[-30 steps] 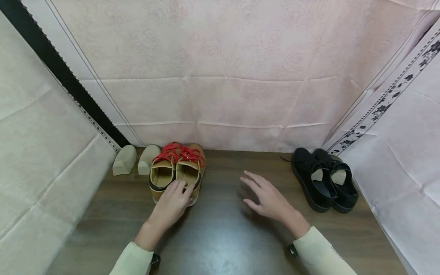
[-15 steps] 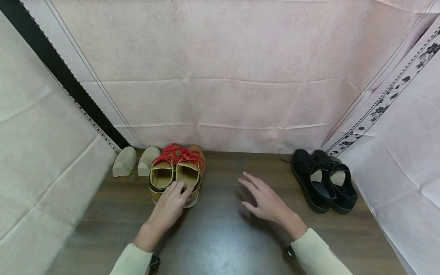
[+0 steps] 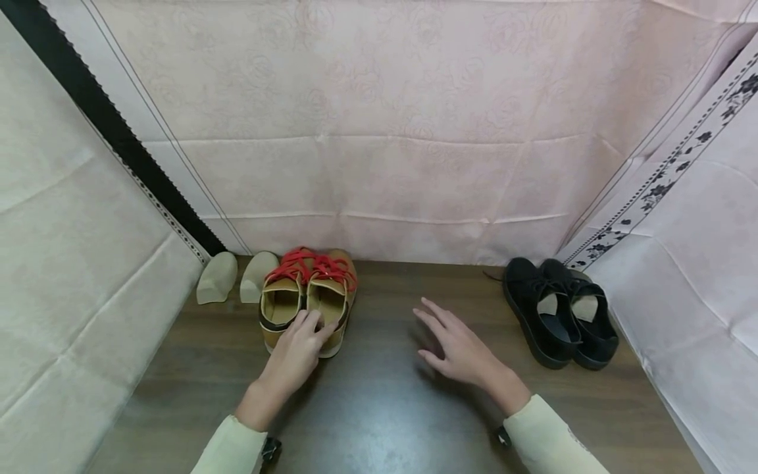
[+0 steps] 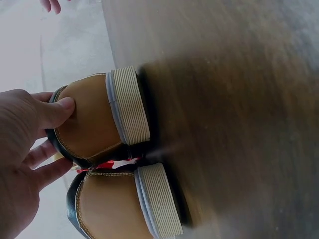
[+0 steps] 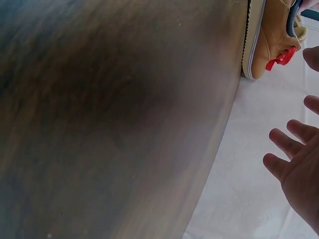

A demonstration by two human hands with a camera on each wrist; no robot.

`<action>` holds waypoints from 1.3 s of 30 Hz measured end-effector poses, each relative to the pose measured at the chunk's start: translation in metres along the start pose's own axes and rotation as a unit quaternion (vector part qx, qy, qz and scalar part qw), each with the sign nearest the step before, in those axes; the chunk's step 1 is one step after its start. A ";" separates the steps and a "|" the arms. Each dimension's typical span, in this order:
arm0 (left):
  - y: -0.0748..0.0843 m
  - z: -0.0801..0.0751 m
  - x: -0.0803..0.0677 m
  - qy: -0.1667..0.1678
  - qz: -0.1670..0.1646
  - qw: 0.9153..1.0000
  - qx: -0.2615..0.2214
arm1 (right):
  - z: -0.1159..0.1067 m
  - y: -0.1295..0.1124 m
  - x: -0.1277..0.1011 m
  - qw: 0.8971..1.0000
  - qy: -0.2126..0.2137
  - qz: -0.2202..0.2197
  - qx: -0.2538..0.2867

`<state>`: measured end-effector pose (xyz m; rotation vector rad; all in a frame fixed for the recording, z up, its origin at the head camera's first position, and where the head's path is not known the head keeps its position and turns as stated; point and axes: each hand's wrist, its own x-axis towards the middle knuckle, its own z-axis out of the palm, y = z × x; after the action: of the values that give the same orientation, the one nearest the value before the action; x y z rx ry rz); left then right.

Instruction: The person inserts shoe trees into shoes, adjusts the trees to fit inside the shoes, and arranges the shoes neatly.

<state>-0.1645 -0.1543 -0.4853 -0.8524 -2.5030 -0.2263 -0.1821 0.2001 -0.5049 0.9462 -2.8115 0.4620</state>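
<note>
A pair of tan shoes (image 3: 281,304) with red laces (image 3: 308,265) stands at the back left of the dark wooden table (image 3: 379,408), heels toward me. My left hand (image 3: 308,329) grips the heel of the right-hand tan shoe (image 4: 94,119): the thumb (image 4: 60,109) presses on the back of the heel and the fingers reach over the collar. The other tan shoe (image 4: 109,204) stands close beside it. My right hand (image 3: 441,332) hovers flat over the middle of the table with fingers spread, holding nothing; the right wrist view shows this hand (image 5: 299,164) apart from the tan shoe (image 5: 271,35).
A pair of black shoes (image 3: 559,316) stands at the back right. Two pale shoe inserts (image 3: 217,278) lean in the back left corner. Pink patterned fabric (image 3: 379,131) closes off the back, and pale fabric walls both sides.
Hardly anything has moved. Both hands stay nearly where they were; the left hand keeps its hold on the tan shoe's heel.
</note>
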 end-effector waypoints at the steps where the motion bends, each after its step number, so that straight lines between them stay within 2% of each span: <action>1: 0.000 0.000 0.000 0.002 0.000 1.000 -0.001 | 0.001 0.000 0.000 1.000 -0.001 0.000 0.000; 22: 0.008 0.003 0.001 0.021 -0.005 1.000 -0.010 | 0.001 -0.001 0.003 1.000 -0.008 0.005 0.018; 29: 0.011 0.005 0.003 0.033 0.002 0.999 -0.009 | 0.002 0.002 0.004 1.000 -0.012 0.008 0.017; 39: 0.020 0.006 0.007 0.020 -0.003 1.000 -0.009 | -0.001 0.005 0.005 1.000 -0.011 0.018 0.023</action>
<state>-0.1600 -0.1330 -0.4871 -0.8393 -2.4695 -0.2661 -0.1890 0.2011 -0.5037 0.9149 -2.8542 0.5250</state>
